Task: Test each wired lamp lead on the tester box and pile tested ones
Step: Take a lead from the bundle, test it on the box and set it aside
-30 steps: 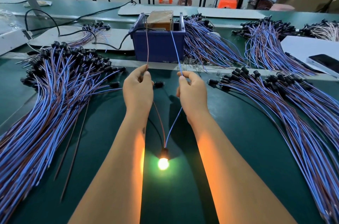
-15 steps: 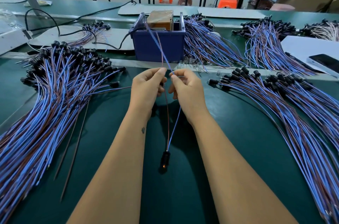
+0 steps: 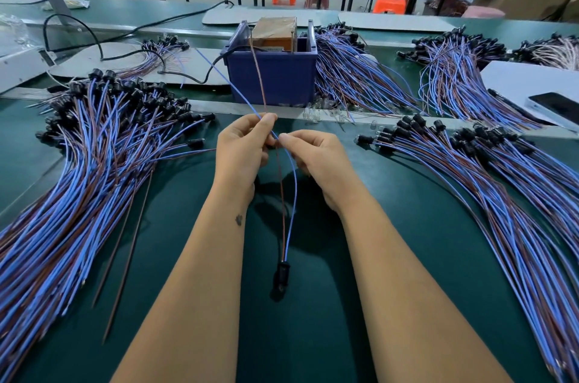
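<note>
Left hand (image 3: pixel 242 154) curled, thumb and forefinger pinching both thin wires of one lead (image 3: pixel 289 194) near their crossing. Right hand (image 3: pixel 316 160) just beside, at 3 o'clock of the left, fingers bent, fingertips (image 3: pixel 284 139) nipping the blue wire. From the pinch, smooth blue and brown strands dropping toward 6 o'clock to a small black cylindrical socket (image 3: pixel 281 277), unlit, lying on the matte green mat (image 3: pixel 313 335). Above the fingers, brown strand running toward 12 o'clock, blue one slanting toward 11; whether either tip touches anything cannot be told. At 12 o'clock of the hands, blue plastic bin (image 3: pixel 272 75), square-walled, holding a brown taped block (image 3: pixel 274 33), a black cable (image 3: pixel 188 77) trailing off at 9 o'clock. Big fanned pile (image 3: pixel 78 169) of like leads at 9 o'clock, black sockets bunched at its far end. Another pile (image 3: pixel 501 182) at 3 o'clock, well apart. Glossy dark phone (image 3: pixel 556 107) on a white sheet at 2 o'clock.
</note>
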`<state>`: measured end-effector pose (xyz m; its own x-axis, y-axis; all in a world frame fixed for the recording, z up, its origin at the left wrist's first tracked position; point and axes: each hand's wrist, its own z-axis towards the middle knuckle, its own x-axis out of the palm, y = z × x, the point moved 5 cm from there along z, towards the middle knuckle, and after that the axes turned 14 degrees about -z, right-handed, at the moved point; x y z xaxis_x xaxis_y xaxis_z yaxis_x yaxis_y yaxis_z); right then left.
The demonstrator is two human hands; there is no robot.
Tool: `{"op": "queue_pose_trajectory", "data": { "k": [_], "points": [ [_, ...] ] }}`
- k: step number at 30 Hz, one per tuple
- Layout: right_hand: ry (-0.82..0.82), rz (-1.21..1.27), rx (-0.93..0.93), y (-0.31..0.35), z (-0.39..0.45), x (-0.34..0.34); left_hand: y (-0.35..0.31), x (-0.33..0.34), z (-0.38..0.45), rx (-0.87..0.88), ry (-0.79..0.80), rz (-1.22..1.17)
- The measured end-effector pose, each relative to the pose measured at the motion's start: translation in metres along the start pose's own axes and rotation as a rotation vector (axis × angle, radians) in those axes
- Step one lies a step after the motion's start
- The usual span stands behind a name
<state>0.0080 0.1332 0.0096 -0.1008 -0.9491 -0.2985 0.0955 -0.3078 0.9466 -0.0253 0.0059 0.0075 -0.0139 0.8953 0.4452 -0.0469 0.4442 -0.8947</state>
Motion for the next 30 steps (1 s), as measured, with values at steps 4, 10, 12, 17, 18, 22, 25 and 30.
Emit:
{"op": "queue_pose_trajectory", "data": {
  "k": [4, 10, 12, 17, 18, 22, 25, 30],
  "points": [
    [0.042, -0.053, -0.008, 0.001, 0.0, -0.002, -0.003, 0.006, -0.003, 0.044, 0.073, -0.029],
    [-0.098, -0.115, 0.029, -0.003, 0.001, -0.015, -0.002, 0.014, -0.009, 0.036, 0.218, 0.018],
    [-0.216, -0.11, 0.038, -0.004, 0.0, -0.023, -0.001, 0.017, -0.011, 0.027, 0.273, 0.054],
    [-0.342, 0.207, 0.046, -0.002, -0.001, -0.039, 0.001, 0.029, -0.021, -0.011, 0.498, 0.077],
    [-0.357, 0.254, 0.033, -0.002, -0.001, -0.041, 0.003, 0.031, -0.022, -0.029, 0.537, 0.091],
    [-0.424, 0.194, -0.031, 0.002, -0.003, -0.049, 0.01, 0.033, -0.025, -0.084, 0.639, 0.228],
    [-0.38, 0.249, -0.038, 0.003, -0.003, -0.057, 0.012, 0.032, -0.023, -0.097, 0.633, 0.256],
    [-0.303, 0.172, 0.011, -0.002, -0.008, -0.076, 0.015, 0.031, -0.018, -0.081, 0.509, 0.287]
  ]
}}
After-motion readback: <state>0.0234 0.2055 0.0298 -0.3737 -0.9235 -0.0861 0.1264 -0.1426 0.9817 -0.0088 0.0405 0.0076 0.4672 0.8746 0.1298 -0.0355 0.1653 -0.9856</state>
